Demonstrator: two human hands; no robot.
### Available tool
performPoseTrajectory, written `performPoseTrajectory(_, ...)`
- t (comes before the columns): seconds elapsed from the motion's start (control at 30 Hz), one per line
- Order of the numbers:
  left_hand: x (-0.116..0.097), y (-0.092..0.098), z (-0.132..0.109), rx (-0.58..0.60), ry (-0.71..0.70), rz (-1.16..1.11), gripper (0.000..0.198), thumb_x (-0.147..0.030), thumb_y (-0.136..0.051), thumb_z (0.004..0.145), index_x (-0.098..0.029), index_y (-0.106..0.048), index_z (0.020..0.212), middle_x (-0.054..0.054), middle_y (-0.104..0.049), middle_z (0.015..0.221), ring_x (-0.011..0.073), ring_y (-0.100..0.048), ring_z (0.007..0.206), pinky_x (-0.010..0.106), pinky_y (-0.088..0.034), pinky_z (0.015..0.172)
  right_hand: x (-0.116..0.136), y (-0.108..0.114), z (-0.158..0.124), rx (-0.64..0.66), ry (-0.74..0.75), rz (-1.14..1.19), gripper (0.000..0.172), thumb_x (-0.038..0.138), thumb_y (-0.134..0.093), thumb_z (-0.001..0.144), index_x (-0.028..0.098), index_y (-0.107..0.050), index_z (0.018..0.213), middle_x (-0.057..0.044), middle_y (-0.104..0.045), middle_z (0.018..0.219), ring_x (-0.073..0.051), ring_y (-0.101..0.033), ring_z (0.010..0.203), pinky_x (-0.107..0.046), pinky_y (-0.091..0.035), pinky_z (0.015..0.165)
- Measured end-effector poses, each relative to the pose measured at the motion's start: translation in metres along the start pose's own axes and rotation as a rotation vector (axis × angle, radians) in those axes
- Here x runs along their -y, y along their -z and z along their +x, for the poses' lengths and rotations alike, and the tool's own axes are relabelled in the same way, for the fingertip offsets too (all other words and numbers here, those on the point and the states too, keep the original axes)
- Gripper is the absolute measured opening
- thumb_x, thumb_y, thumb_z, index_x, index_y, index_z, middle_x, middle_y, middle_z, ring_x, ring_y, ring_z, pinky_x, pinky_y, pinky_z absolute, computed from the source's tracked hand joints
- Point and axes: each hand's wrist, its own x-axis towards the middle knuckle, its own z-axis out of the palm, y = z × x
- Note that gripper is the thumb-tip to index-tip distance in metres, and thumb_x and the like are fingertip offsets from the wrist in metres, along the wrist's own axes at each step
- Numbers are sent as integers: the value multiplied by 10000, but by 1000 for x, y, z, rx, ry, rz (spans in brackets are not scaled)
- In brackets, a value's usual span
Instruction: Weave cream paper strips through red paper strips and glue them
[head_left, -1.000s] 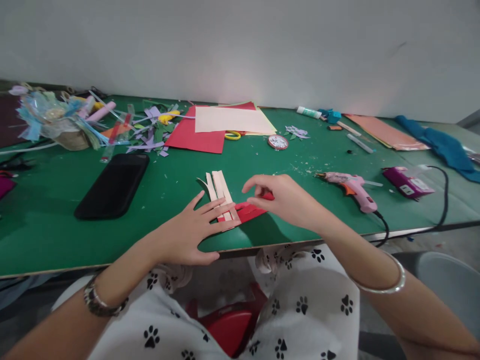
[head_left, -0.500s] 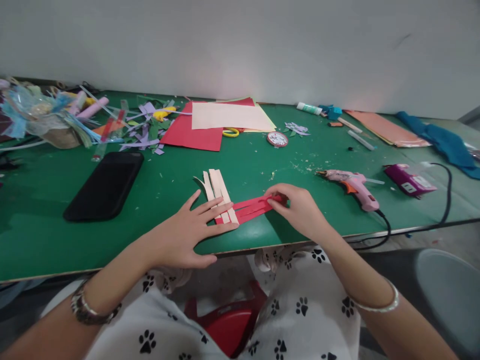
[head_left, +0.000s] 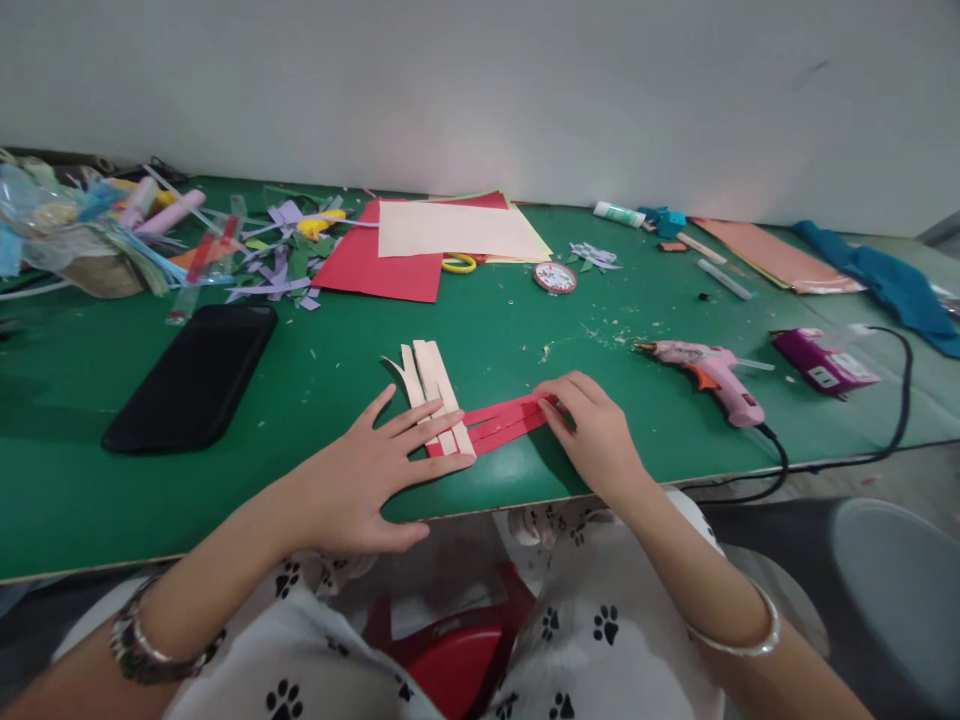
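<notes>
Cream paper strips (head_left: 435, 375) stand crosswise over red paper strips (head_left: 504, 424), partly woven together near the table's front edge. My left hand (head_left: 367, 470) lies flat with its fingers spread, its fingertips resting on the woven part. At the far right end of the red strips, my right hand (head_left: 592, 425) pinches them between thumb and fingers. That end is partly hidden behind the fingers. One thin cream strip curls away at the upper left of the weave.
A black phone (head_left: 191, 380) lies left, and a pink glue gun (head_left: 709, 375) with its cord lies right. Behind are red paper (head_left: 375, 275), a cream sheet (head_left: 450, 230), yellow-handled scissors (head_left: 459, 263), a round tin (head_left: 555, 277) and purple paper scraps (head_left: 285, 260).
My right hand keeps its pinch, its fingers shifted slightly on the red strips, which lie straighter now. My left hand stays on the weave. The view has shifted a little.
</notes>
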Motion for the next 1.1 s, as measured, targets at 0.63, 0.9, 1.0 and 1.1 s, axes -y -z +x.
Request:
performPoseTrajectory(0.63, -6, -13, -28, -86, 47, 45, 868, -669, -352, 751, -225, 44, 1382, 62, -270, 1411, 221, -251, 1286, 410, 180, 1018, 7, 0, -2, -54, 12, 2, 118, 136, -433, 830, 188, -535, 858, -30, -621, 773, -138, -558, 697, -265, -382, 623)
performPoseTrajectory(0.9, -6, -12, -31, -124, 31, 43, 817, -632, -411, 751, -236, -81, 1385, 72, -356, 1372, 250, -333, 1245, 464, 50, 1053, 11, 3, -2, -62, -78, 49, 114, 153, -442, 820, 213, -531, 858, -6, -616, 744, -135, -563, 663, -286, -342, 665)
performPoseTrajectory(1.0, -6, -13, -31, -158, 32, 92, 796, -627, -442, 736, -227, -176, 1370, 76, -398, 1346, 262, -360, 1224, 454, 38, 1058, 11, 3, -2, -58, -119, 66, 111, 165, -446, 814, 219, -534, 856, -1, -608, 738, -136, -561, 663, -290, -334, 674)
performPoseTrajectory(1.1, -6, -12, -31, -195, 15, 146, 757, -606, -464, 730, -197, -269, 1336, 84, -416, 1333, 258, -372, 1212, 412, 97, 1053, 10, 2, -2, -60, -134, 62, 109, 158, -456, 803, 216, -537, 847, 9, -596, 714, -130, -549, 645, -286, -323, 674)
